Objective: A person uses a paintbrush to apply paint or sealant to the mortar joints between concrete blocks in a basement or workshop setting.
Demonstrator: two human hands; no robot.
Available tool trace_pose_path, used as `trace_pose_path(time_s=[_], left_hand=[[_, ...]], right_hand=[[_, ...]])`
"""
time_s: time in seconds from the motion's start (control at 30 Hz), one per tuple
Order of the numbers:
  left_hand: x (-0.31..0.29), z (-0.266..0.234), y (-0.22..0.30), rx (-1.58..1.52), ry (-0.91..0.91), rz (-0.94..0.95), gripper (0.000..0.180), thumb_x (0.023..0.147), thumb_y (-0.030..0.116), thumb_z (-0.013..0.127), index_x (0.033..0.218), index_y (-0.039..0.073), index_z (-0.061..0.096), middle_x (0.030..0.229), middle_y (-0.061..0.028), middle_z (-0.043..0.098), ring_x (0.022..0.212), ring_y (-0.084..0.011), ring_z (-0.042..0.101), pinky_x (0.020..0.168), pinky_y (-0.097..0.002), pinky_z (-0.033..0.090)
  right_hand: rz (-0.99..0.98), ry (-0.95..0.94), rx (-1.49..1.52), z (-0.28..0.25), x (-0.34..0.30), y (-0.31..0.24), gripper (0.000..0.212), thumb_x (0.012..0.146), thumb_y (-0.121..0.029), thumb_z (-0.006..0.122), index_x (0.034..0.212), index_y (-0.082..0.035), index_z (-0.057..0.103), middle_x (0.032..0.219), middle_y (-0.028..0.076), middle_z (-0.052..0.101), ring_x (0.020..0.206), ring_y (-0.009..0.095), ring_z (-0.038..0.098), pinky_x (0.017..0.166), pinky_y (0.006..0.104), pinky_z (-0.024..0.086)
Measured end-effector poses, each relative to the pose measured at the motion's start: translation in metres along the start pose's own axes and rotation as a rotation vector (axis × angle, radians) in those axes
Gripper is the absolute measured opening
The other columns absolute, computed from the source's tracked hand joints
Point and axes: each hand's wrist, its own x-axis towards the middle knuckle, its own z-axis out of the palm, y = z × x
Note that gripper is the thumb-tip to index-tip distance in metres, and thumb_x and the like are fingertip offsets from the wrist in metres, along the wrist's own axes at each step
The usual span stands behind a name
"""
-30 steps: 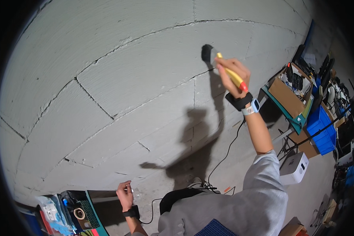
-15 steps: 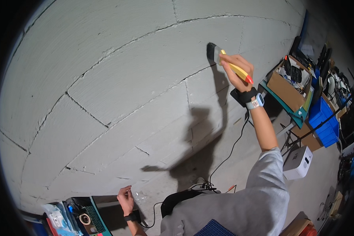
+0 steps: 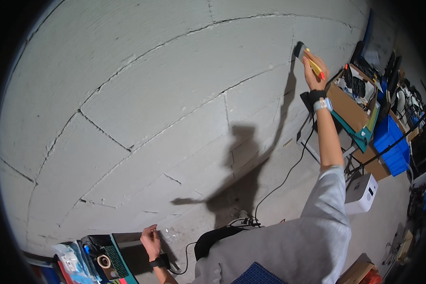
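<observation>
A pale grey block wall (image 3: 175,90) with cracked joints fills most of the view. High on its right side, my right hand (image 3: 315,65) grips a flat paintbrush (image 3: 316,70) with a yellow, red-tipped handle. Its dark bristles are at the wall's surface, beside a vertical joint; actual contact is hard to tell. My left hand (image 3: 150,242) hangs low at the left, next to a box of supplies. Its fingers are loosely bent and apart, with nothing visible in them. Both wrists wear black straps, and the right one also has a light watch (image 3: 323,104).
Right of my arm, a cardboard box (image 3: 348,105) of gear rests on a green-edged table, near a blue crate (image 3: 392,146) and a white appliance (image 3: 362,194). A box with tape and bags (image 3: 73,262) is at lower left. A black cable (image 3: 288,171) trails from my right wrist.
My right hand has carried the paintbrush to the right and slightly up along the wall, with the arm stretched further. My left hand has barely moved.
</observation>
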Motion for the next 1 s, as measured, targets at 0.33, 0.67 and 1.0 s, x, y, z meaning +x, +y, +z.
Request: trace_pose_path(time_s=[0.33,0.67,1.0], left_hand=[[0.003,-0.008,0.025,0.046,0.010,-0.078,0.014,0.094,0.005,0.065,0.101,0.000,0.075,0.095,-0.0204,0.072,0.086,-0.0402,0.068,0.078,-0.0423,0.055],[-0.019,-0.027,0.036,-0.048,0.118,-0.149,0.016,0.094,0.004,0.064,0.104,0.004,0.077,0.095,-0.0155,0.072,0.075,-0.0291,0.068,0.070,-0.0372,0.053],[-0.044,-0.037,0.009,-0.006,0.155,-0.211,0.016,0.093,0.004,0.065,0.104,0.004,0.077,0.092,-0.0161,0.071,0.076,-0.0297,0.069,0.070,-0.0373,0.053]], right_hand=[[-0.033,-0.264,0.481,0.007,-0.113,-0.205,0.019,0.090,0.000,0.073,0.108,0.001,0.076,0.087,0.012,0.072,0.075,0.020,0.068,0.069,0.0310,0.053],[-0.222,-0.534,0.906,0.057,-0.157,-0.348,0.024,0.087,-0.013,0.081,0.109,-0.006,0.079,0.086,0.009,0.071,0.070,0.017,0.067,0.060,0.0272,0.053],[-0.297,-0.418,0.920,0.083,-0.154,-0.397,0.031,0.077,0.000,0.083,0.107,-0.006,0.080,0.085,0.008,0.071,0.068,0.018,0.067,0.058,0.0287,0.054]])
